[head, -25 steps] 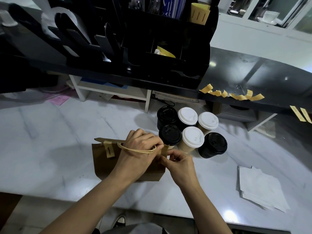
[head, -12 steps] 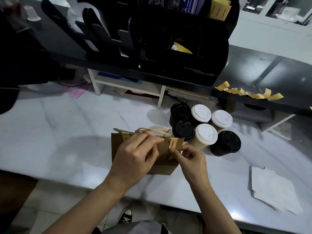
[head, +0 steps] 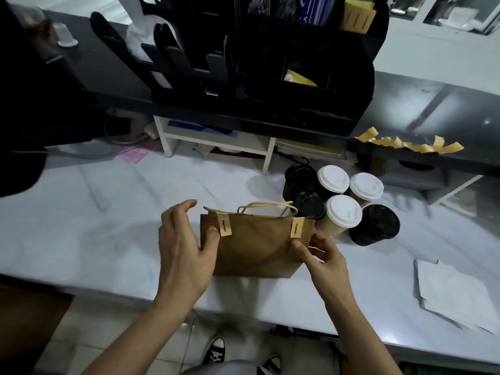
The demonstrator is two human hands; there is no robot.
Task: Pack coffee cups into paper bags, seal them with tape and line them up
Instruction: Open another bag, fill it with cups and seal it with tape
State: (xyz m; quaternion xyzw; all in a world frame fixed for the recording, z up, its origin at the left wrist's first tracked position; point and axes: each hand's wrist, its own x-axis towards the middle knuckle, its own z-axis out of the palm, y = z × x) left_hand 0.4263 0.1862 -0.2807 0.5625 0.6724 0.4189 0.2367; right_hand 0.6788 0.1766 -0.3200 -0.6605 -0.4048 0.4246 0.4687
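Observation:
A brown paper bag (head: 257, 244) with twine handles stands upright on the marble counter (head: 108, 226). Two beige tape strips fold over its top edge, one at the left (head: 225, 228) and one at the right (head: 296, 226). My left hand (head: 184, 247) is at the bag's left side, thumb touching the paper, fingers spread. My right hand (head: 322, 255) is at the bag's lower right corner, fingers apart and loosely curled. Behind the bag on the right stand several lidded coffee cups (head: 343, 212), some with white lids, some with black.
Beige tape strips (head: 411, 143) hang off the dark shelf edge at the back right. A black organiser (head: 270, 63) fills the shelf above. A white shelf unit (head: 216, 147) stands behind. White paper sheets (head: 457, 290) lie at the right near the counter's front edge.
My right hand pressed the right tape strip onto the bag, then dropped to its lower corner. My left hand let go of the handles and moved to the bag's left side.

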